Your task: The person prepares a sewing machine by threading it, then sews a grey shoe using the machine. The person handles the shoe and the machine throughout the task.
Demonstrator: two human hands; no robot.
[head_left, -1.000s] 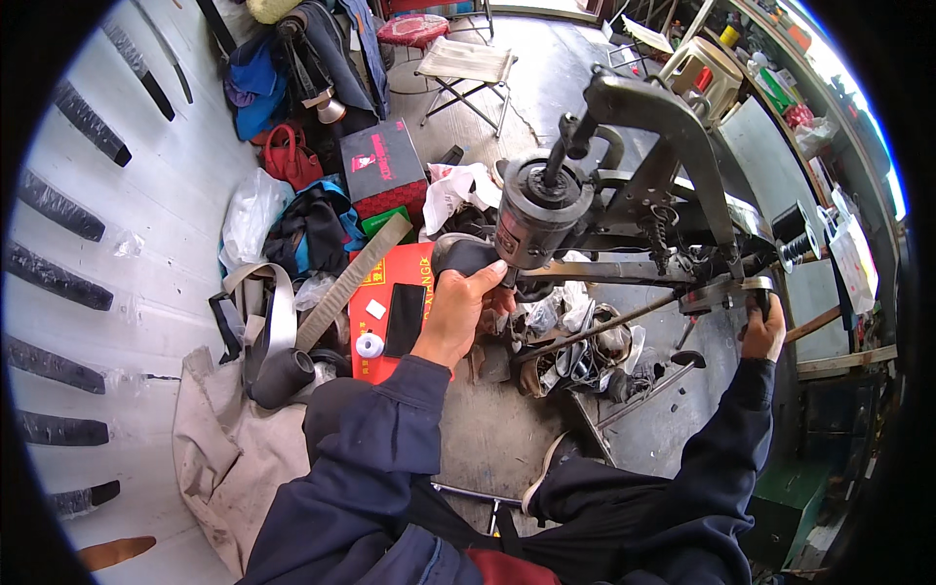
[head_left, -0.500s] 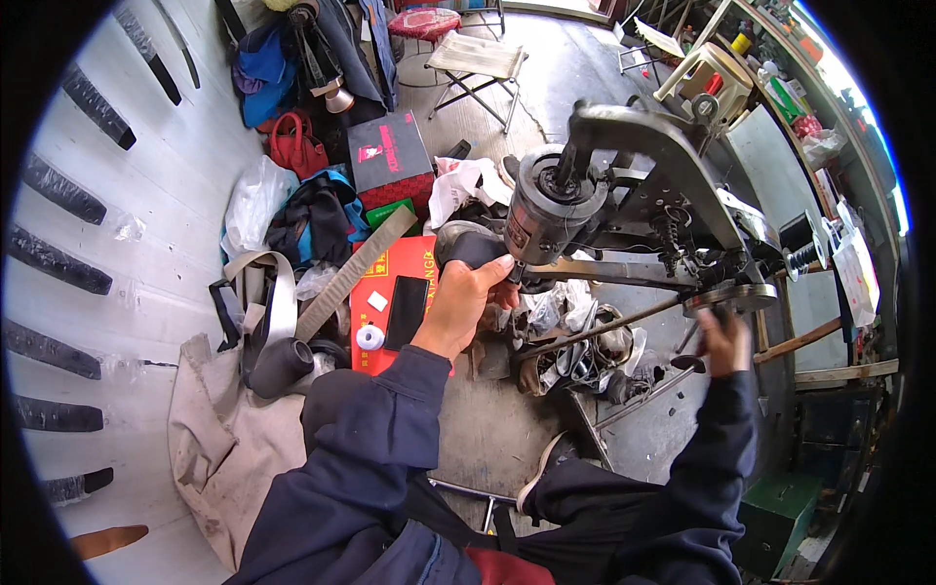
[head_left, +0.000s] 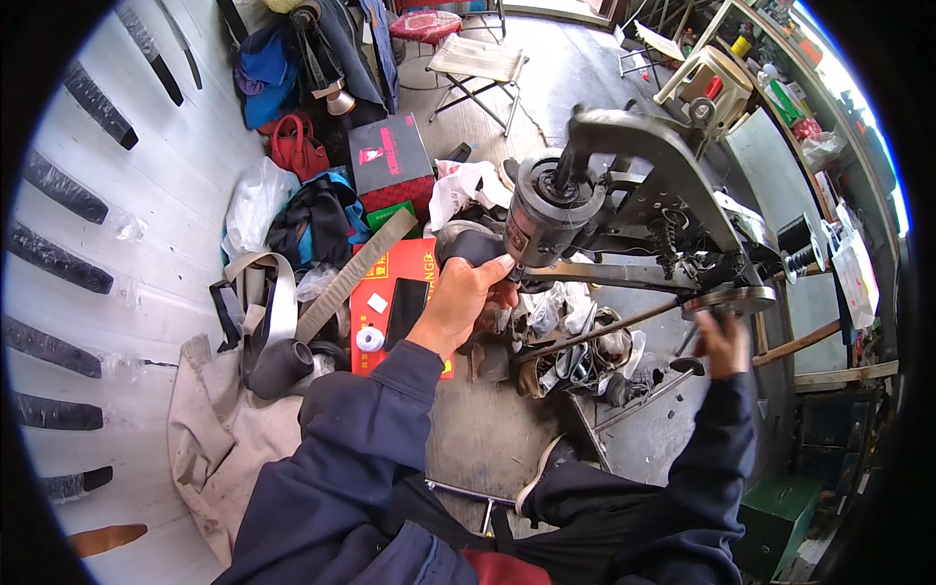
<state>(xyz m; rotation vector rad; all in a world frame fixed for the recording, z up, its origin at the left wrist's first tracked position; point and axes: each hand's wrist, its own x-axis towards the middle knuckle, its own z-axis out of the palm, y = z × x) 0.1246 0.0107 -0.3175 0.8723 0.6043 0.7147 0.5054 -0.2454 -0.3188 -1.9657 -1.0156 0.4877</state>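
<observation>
A dark hand-cranked shoe-sewing machine [head_left: 554, 210] stands in front of me, its cylindrical head above a black shoe [head_left: 472, 244]. My left hand [head_left: 456, 304] is closed on the shoe, thumb on top, close beneath the head; its other fingers are mostly hidden. On the right, my right hand [head_left: 723, 349] is at the rim of the metal handwheel [head_left: 745, 299], with fingers curled against it and slightly blurred. A spool of black thread [head_left: 798, 239] sits on the machine beyond the wheel. The stitching point is hidden behind the head and my hand.
Left of the shoe, a red box lid [head_left: 367, 292] carries a black phone [head_left: 405, 310] and a white thread roll [head_left: 370, 338]. Bags and scraps [head_left: 585, 341] lie under the machine arm. A folding stool [head_left: 478, 60] stands farther off; a green metal box [head_left: 780, 522] is at lower right.
Both hands stay in nearly the same places, the left on the shoe and the right blurred at the handwheel. The view has shifted very slightly.
</observation>
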